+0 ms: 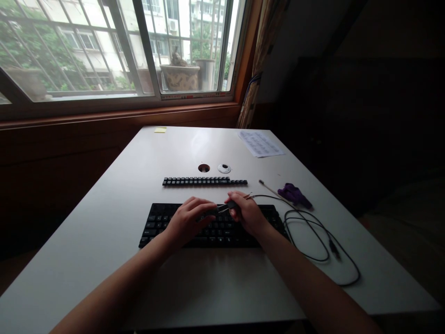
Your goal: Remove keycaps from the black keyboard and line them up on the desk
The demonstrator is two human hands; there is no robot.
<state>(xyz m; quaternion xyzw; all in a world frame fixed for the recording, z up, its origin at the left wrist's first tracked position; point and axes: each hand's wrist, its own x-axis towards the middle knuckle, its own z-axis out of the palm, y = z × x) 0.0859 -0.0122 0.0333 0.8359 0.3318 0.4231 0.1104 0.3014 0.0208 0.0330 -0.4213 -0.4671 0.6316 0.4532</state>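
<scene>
A black keyboard [167, 227] lies on the white table [114, 218] in front of me. My left hand [189, 221] rests on the keyboard's top middle, fingers curled onto a key there. My right hand [245, 214] is closed round a small wire keycap puller [225, 207], whose tip points left toward my left fingers. Beyond the keyboard lies a row of removed black keycaps [204, 181], lined up side by side.
The keyboard's black cable [313, 232] loops over the table to the right. A purple cloth [295, 194] and a thin stick [271, 189] lie at right. A printed sheet [260, 143], yellow note [160, 130], cable hole [204, 168] and its white cap [224, 168] lie farther back.
</scene>
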